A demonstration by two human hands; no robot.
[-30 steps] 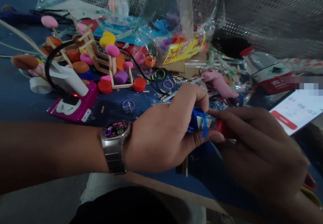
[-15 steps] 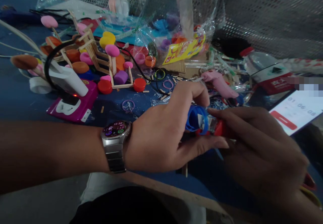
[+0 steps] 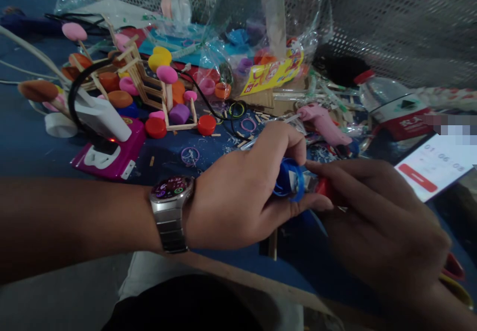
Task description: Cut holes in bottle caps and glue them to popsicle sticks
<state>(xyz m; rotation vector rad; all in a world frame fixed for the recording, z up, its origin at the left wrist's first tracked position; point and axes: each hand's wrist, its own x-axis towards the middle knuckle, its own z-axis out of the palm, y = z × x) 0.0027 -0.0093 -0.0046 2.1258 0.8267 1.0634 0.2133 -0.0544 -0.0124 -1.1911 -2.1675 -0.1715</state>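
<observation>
My left hand (image 3: 242,192), with a wristwatch (image 3: 170,210) on its wrist, is closed around a blue bottle cap (image 3: 287,179), thumb below and forefinger on top. My right hand (image 3: 376,216) meets it from the right. Its fingers pinch a small red piece (image 3: 323,188) joined to the cap by something pale between them. Both hands hover just above the blue table (image 3: 30,147) near its front edge.
A stick-and-cap model (image 3: 149,85) stands at the back left beside a magenta power strip (image 3: 112,154) with a white plug. A pink glue gun (image 3: 324,122), a water bottle (image 3: 387,105), a phone (image 3: 436,164) showing a timer and plastic bags lie behind.
The blue cap has turned in my left fingers, tipping its open side up and then back. My left thumb has closed in under it. Both hands stay in place.
</observation>
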